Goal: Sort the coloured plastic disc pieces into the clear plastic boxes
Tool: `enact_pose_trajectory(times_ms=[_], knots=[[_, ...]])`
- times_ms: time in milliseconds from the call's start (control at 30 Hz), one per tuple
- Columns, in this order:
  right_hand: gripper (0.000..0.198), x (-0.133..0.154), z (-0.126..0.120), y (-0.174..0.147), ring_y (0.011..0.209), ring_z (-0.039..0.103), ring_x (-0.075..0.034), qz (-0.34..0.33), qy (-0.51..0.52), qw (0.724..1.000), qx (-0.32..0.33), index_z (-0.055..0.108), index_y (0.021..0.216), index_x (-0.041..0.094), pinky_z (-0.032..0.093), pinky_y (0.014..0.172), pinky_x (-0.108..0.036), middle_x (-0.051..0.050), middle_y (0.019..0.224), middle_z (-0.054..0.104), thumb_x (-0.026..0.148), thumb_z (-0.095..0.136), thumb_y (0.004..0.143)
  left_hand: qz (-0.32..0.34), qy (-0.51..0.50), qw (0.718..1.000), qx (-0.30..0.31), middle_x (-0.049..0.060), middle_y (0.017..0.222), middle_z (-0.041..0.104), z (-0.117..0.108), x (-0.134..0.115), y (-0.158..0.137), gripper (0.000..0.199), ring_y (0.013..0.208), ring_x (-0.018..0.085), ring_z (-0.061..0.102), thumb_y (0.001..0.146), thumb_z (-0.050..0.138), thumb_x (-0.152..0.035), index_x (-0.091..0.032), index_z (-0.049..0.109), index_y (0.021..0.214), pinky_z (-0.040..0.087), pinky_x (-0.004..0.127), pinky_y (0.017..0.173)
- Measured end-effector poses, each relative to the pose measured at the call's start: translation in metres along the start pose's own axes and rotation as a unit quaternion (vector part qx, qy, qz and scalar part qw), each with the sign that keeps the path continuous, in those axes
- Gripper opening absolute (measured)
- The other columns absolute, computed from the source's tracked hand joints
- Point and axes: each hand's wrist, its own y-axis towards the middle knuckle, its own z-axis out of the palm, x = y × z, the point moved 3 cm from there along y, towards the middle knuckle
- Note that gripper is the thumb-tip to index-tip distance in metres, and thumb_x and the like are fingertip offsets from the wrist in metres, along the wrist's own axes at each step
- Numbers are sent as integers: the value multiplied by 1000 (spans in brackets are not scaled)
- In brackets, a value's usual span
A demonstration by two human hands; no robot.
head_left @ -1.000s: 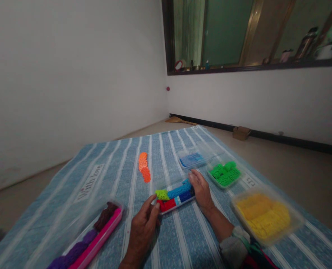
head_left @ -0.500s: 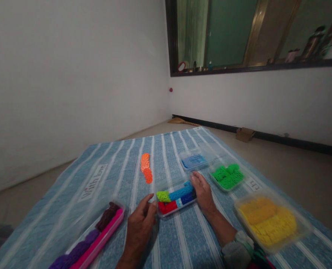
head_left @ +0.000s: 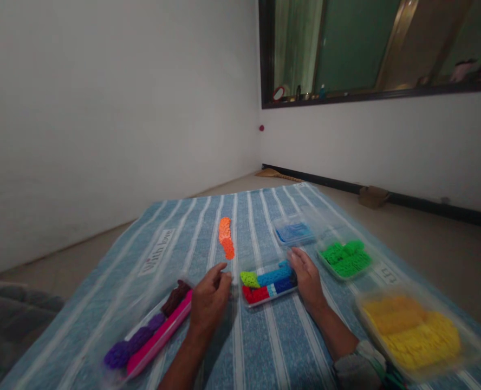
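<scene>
A small clear plastic container (head_left: 246,304) lies in front of me, holding lime, light blue, red and dark blue textured pieces (head_left: 273,276). My right hand (head_left: 309,280) wraps around the container's right end, its fingers over the far corner. Just off the left end is my left hand (head_left: 211,298), its thumb and forefinger apart and nothing seen between them; its other fingers are partly hidden. Beyond it, an orange textured strip (head_left: 226,237) lies on the striped cloth (head_left: 251,346).
Left of me, a long clear container holds a pink strip (head_left: 159,338) with purple (head_left: 137,341) and brown pieces. On the right stand containers of blue (head_left: 294,233), green (head_left: 346,259) and yellow material (head_left: 421,336). A cardboard box (head_left: 373,196) and a broom (head_left: 271,173) lie on the floor.
The whole view has shifted, so everything sits further right. My left hand has drawn slightly away from the container's left end. My right hand stays at the right end.
</scene>
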Motion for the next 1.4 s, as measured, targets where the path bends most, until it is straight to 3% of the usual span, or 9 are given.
enact_pose_trajectory(times_ms=[233, 367, 433, 633, 767, 967, 1200, 1400], knots=[[62, 3, -2, -4, 109, 60, -29, -3, -17, 1000, -5, 64, 113, 13, 45, 94, -42, -14, 113, 67, 61, 57, 74, 13, 103, 995, 2, 5, 86, 72, -19, -8, 38, 39, 71, 19, 68, 77, 50, -38, -15, 67, 104, 52, 28, 66], [62, 0, -3, -4, 107, 61, -29, 9, -9, 1000, 2, 63, 115, 13, 44, 95, -42, -13, 112, 67, 60, 58, 75, 7, 283, 958, 37, 7, 93, 73, -21, -16, 66, 32, 87, 19, 67, 82, 47, -26, -15, 68, 104, 49, 25, 73], [61, -2, -4, -4, 107, 61, -28, 12, -7, 1000, 3, 62, 114, 14, 44, 96, -42, -13, 113, 67, 60, 59, 75, 7, 323, 945, 58, 7, 94, 73, -16, -19, 77, 28, 90, 19, 66, 80, 48, -21, -16, 70, 97, 47, 25, 77], [57, -7, -4, -3, 109, 60, -28, 18, 7, 1000, 7, 61, 114, 14, 43, 98, -43, -13, 115, 66, 57, 59, 76, -15, 382, 915, 125, 7, 99, 71, 4, -7, 104, 29, 96, 20, 64, 74, 59, -16, -17, 68, 102, 47, 26, 80], [57, -6, -5, -4, 111, 59, -28, 12, -15, 1000, 10, 62, 114, 14, 44, 97, -41, -14, 117, 66, 57, 58, 78, -30, 408, 896, 175, 8, 106, 66, 11, 6, 120, 25, 98, 21, 62, 81, 63, -26, -16, 64, 105, 50, 33, 83], [61, -6, -5, -4, 106, 61, -29, 19, -11, 1000, 7, 62, 115, 13, 46, 95, -41, -13, 113, 67, 59, 59, 76, -23, 420, 879, 223, 9, 120, 58, 21, 11, 127, 35, 102, 21, 59, 89, 55, -35, -17, 55, 119, 52, 43, 85], [57, -6, -6, -3, 108, 60, -29, 13, -19, 1000, 5, 63, 113, 14, 45, 95, -42, -13, 113, 67, 58, 58, 77, -11, 421, 881, 217, 9, 114, 66, 29, 14, 128, 54, 108, 22, 61, 61, 78, -22, -18, 60, 112, 47, 25, 85], [58, -6, -6, -3, 107, 61, -29, 6, -22, 1000, 4, 63, 113, 14, 45, 93, -42, -13, 112, 68, 59, 58, 76, -7, 436, 875, 210, 11, 116, 66, 31, 16, 133, 55, 109, 24, 61, 55, 78, -27, -18, 62, 107, 47, 25, 81]])
